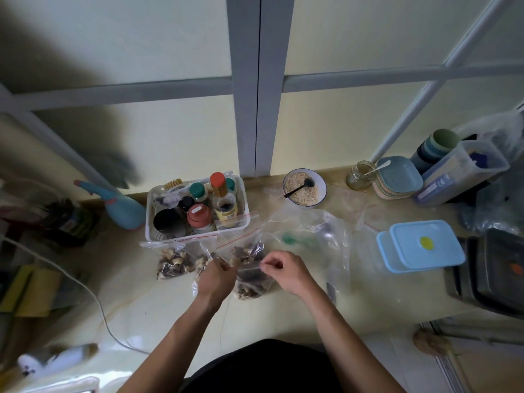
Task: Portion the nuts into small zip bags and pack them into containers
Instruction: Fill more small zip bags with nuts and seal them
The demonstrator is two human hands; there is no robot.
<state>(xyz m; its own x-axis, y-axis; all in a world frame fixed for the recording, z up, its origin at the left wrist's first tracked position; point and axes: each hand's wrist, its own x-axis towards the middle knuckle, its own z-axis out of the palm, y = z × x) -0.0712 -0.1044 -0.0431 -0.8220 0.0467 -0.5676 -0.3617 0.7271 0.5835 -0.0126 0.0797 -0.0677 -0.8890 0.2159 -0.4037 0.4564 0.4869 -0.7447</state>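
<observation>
The likeliest slip here is a seal that only half closes: if the fingers skip part of the zip strip, or a nut sits in the track, the small zip bag (252, 275) will look closed and then shed its mix when it is lifted toward the blue-lidded containers (422, 245) at the right of the frame. A second risk is crowding, since two other filled bags (174, 263) lie just left of the hands and one appears to sit partly under the left wrist, so a sideways pull could drag or tip it. The bag being worked lies on the tabletop (377, 296) at the centre of the frame, its nut-filled belly below and between the two hands and its top edge stretched between them. The left hand (217, 275) pinches the left end of that edge, fingers curled in tight around it; the right hand (283, 269) pinches the right end between thumb and forefinger, the other fingers loosely bent behind. So the strip runs straight from one pinch to the other, with the nuts hanging clear of both. Whether the strip is already pressed shut along its length I cannot tell; it is too blurred. The bowl (304, 187) with a dark spoon sits well apart at the back.
</observation>
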